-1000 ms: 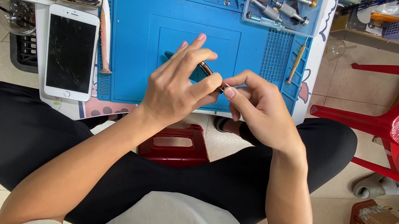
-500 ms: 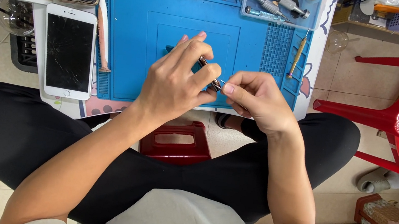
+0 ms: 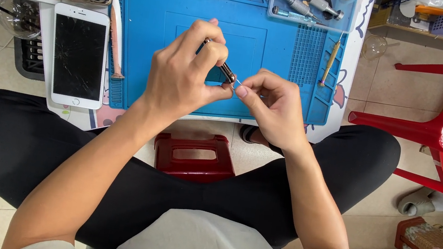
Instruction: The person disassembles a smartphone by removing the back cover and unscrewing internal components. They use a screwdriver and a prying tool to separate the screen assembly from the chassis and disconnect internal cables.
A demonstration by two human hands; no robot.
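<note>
Over the blue mat (image 3: pixel 145 50), we pinch the screwdriver (image 3: pixel 223 70) in the left hand (image 3: pixel 182 75), while the right hand (image 3: pixel 270 105), at its 3 o'clock, grasps the thin, light, likely slippery bit; hold the ribbed handle.

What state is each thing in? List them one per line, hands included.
left hand: closed around a small dark screwdriver, held above the mat
right hand: fingertips pinched at the screwdriver's thin tip
white phone: face up, screen dark and cracked
blue work mat: flat on the low table
tool tray: open, holding metal tools
yellow-handled tool: lying loose on the mat
red stool: upright beneath the hands
</note>
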